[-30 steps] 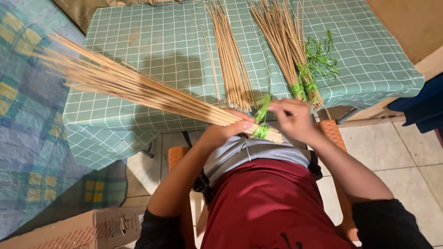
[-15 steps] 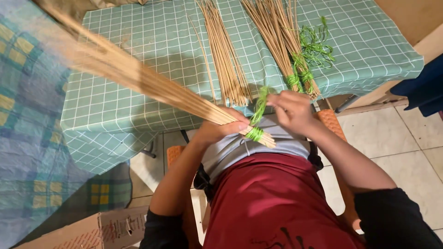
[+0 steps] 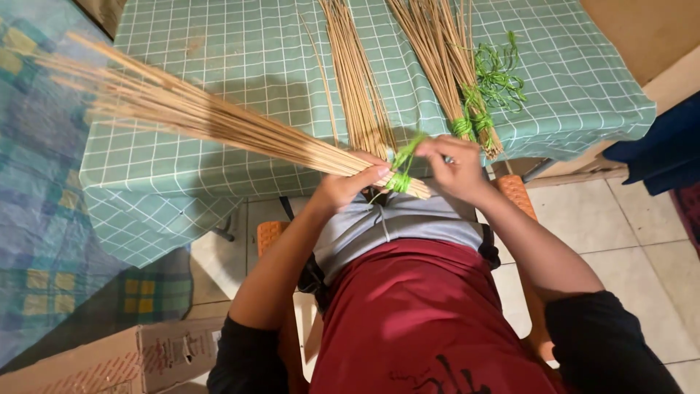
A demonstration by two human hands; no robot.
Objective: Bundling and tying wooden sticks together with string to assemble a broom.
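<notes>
Over the lap, the stick bundle (image 3: 219,124) runs long axis lower right to upper left, fanned tips up-left over the worktop (image 3: 219,44). Left hand (image 3: 343,186) clenches its butt end; right hand (image 3: 456,168) fingers pinch the green tie (image 3: 401,171). Loose sticks (image 3: 357,80) and tied bundles (image 3: 445,66) lie on the worktop beyond.

Your stick bundle (image 3: 211,120) looks like dry, matt pale wood or bamboo; its green tie (image 3: 399,177) like glossy plastic string. Tablecloth (image 3: 240,51) is matt checked cloth. Cardboard box (image 3: 109,361) is matt paper.
</notes>
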